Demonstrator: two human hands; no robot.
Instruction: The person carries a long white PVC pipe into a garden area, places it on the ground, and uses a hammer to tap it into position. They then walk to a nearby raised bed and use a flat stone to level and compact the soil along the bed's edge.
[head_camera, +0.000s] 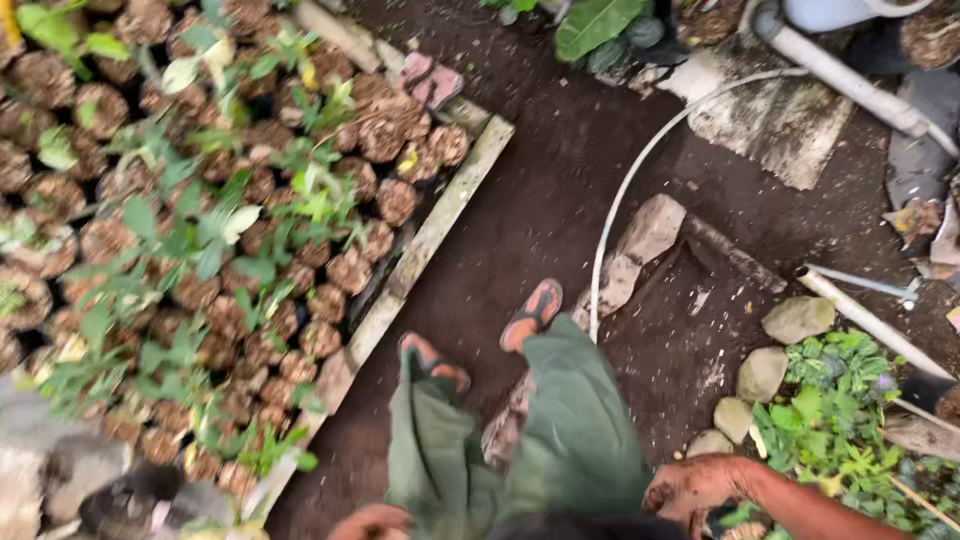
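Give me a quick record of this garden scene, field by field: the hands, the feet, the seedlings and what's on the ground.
setting: bare dark soil path beside a nursery bed
right hand: soil-covered, holds nothing that shows, near small stones
left hand: only partly in view at the bottom edge, grip unclear
feet: orange sandals, green trousers
seedlings: many small potted plants packed together on the left
border: pale wooden plank along the bed
other: thin white hose, grey pipe, leafy weeds
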